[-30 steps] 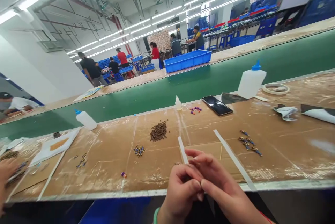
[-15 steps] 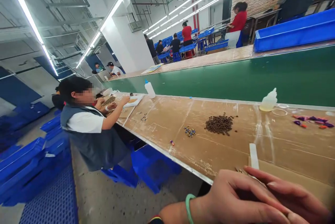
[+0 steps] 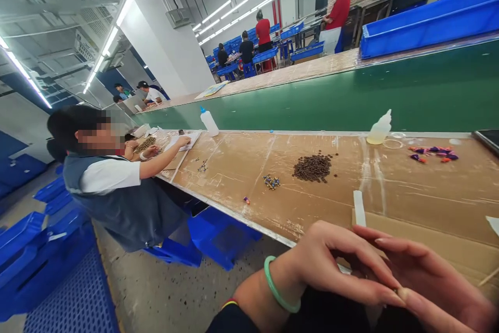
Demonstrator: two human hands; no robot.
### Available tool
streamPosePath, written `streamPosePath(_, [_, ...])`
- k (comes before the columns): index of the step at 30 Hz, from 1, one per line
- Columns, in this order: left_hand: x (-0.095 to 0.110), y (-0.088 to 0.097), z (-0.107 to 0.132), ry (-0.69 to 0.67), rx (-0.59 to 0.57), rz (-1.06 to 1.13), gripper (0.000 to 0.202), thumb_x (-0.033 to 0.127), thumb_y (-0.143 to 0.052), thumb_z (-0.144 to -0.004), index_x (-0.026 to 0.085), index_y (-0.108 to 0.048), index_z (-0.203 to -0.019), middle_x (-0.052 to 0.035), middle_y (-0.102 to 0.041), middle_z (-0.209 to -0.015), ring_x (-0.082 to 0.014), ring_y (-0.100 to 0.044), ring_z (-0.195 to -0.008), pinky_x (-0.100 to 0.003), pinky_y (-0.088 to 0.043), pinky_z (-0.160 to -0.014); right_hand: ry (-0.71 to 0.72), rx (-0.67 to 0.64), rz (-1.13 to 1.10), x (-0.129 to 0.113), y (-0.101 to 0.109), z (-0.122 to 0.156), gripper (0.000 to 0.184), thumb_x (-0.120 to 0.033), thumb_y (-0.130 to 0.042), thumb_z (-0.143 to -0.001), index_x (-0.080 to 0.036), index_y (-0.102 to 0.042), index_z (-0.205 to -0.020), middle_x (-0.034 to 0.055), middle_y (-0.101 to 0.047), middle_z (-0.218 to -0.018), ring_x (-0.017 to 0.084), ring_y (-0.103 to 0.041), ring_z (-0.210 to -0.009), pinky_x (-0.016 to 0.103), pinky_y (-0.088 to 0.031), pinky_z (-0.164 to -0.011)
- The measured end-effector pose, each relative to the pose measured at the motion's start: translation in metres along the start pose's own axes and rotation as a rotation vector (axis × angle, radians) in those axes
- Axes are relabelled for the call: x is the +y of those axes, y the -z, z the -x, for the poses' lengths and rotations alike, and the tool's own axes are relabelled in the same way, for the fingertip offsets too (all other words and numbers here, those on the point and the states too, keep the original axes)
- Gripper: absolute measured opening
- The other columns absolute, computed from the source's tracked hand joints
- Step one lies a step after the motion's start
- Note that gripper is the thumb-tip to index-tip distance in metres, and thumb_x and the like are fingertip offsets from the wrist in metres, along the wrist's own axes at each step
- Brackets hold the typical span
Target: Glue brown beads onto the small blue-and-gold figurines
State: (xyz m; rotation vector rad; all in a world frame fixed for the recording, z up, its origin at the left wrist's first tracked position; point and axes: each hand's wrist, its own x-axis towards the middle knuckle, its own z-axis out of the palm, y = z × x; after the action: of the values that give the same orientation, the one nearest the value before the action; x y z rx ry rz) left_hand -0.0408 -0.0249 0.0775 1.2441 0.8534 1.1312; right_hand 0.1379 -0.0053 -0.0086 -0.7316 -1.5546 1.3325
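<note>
Fingertips (image 3: 414,303), and barely anything between them! A tiny brownish piece (image 3: 396,291), mostly hidden, sits in the left hand's (image 3: 317,255) narrow pinch, thumb and finger almost meeting. The right hand (image 3: 436,270) sets its thumb right alongside, other fingers arched; whether it grips too, I can't tell. Here's the nervy part: something so small could squirt loose, I'd say, if the pinch slackens or the thumbs push unevenly, and out by the front edge of the table (image 3: 234,167) it might well reach the floor (image 3: 152,286). So it lies right at the tips, between the two hands, away from the palms. Just past the knuckles, a white strip (image 3: 359,208); nearer the back edge, a heap of brown bits (image 3: 313,168), a blue-and-gold cluster (image 3: 272,182) on its left. A squeeze bottle (image 3: 379,130) stands by the back edge, purple-and-orange pieces (image 3: 434,152) to its right. Toward the left end, a co-worker (image 3: 125,208) reaches over the tabletop.
</note>
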Motion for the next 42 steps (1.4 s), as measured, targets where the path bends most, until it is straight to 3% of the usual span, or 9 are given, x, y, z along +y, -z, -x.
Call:
streamPosePath(3, [-0.004,0.003,-0.001,0.022,-0.026,0.021,0.059,0.075,-0.08,-0.06,0.017,-0.07,-0.062,-0.0043,-0.062,-0.06,-0.0126,-0.054,-0.054,-0.031,-0.044,-0.058,-0.078,-0.053,-0.102,-0.022,0.003,-0.004,0.036,-0.04,-0.065,-0.095,-0.03,-0.061,-0.129,0.0137,-0.06,-0.143,0.032,-0.07,-0.117,0.033,-0.066,-0.085])
streamPosePath(6, [-0.009,0.002,-0.001,0.014,-0.004,0.105,0.05,0.064,-0.084,-0.065,0.016,-0.07,-0.063,-0.0029,-0.062,-0.058,-0.0125,-0.057,-0.052,-0.029,-0.046,-0.057,-0.035,-0.013,-0.118,-0.051,-0.008,-0.01,0.031,-0.04,-0.069,-0.094,-0.029,-0.065,-0.123,0.0117,-0.068,-0.131,0.024,-0.073,-0.11,0.024,-0.065,-0.083])
streamPosePath(8, [-0.013,0.001,-0.002,0.054,0.034,0.198,0.046,0.058,-0.087,-0.064,0.016,-0.069,-0.063,-0.0005,-0.06,-0.052,-0.0104,-0.054,-0.047,-0.025,-0.044,-0.051,-0.052,-0.028,-0.164,-0.068,-0.018,-0.017,0.026,-0.04,-0.07,-0.095,-0.029,-0.066,-0.119,0.0089,-0.069,-0.128,0.02,-0.072,-0.109,0.025,-0.064,-0.088])
streamPosePath(10, [-0.017,0.001,-0.007,0.039,0.033,0.374,0.04,0.05,-0.089,-0.065,0.017,-0.067,-0.063,0.0032,-0.057,-0.05,-0.005,-0.044,-0.037,-0.018,-0.033,-0.039,-0.044,-0.029,-0.195,-0.076,-0.024,-0.024,0.026,-0.04,-0.069,-0.097,-0.029,-0.064,-0.119,0.0068,-0.068,-0.127,0.019,-0.069,-0.113,0.031,-0.061,-0.097])
streamPosePath(14, [-0.024,0.003,-0.015,-0.012,-0.049,0.696,0.029,0.037,-0.086,-0.072,0.018,-0.065,-0.065,0.0045,-0.057,-0.054,-0.0005,-0.03,-0.032,-0.015,-0.025,-0.033,0.025,-0.001,-0.188,-0.076,-0.022,-0.028,0.025,-0.038,-0.064,-0.1,-0.029,-0.059,-0.123,0.0049,-0.064,-0.134,0.017,-0.062,-0.121,0.033,-0.053,-0.105])
streamPosePath(17, [-0.025,0.001,-0.017,-0.009,-0.091,0.776,0.028,0.036,-0.084,-0.073,0.018,-0.064,-0.065,0.0052,-0.055,-0.053,-0.0002,-0.024,-0.03,-0.015,-0.021,-0.03,0.063,0.031,-0.104,-0.077,-0.018,-0.025,0.021,-0.03,-0.062,-0.101,-0.029,-0.059,-0.121,0.0041,-0.063,-0.133,0.016,-0.059,-0.123,0.031,-0.049,-0.105])
streamPosePath(29, [-0.029,-0.001,-0.017,0.11,-0.041,0.761,0.039,0.046,-0.087,-0.065,0.02,-0.059,-0.062,0.0062,-0.052,-0.048,-0.0013,-0.024,-0.029,-0.016,-0.018,-0.029,0.131,0.007,-0.02,-0.077,-0.018,-0.027,0.015,-0.029,-0.056,-0.102,-0.028,-0.059,-0.116,0.0058,-0.066,-0.119,0.02,-0.063,-0.116,0.038,-0.054,-0.101])
streamPosePath(42, [-0.028,-0.006,-0.02,0.043,-0.097,0.809,0.033,0.038,-0.083,-0.076,0.018,-0.059,-0.066,0.0081,-0.047,-0.051,0.0008,-0.02,-0.031,-0.013,-0.022,-0.03,0.195,0.002,0.023,-0.081,-0.017,-0.034,0.011,-0.02,-0.056,-0.099,-0.027,-0.06,-0.108,0.0048,-0.068,-0.107,0.02,-0.063,-0.108,0.038,-0.053,-0.098])
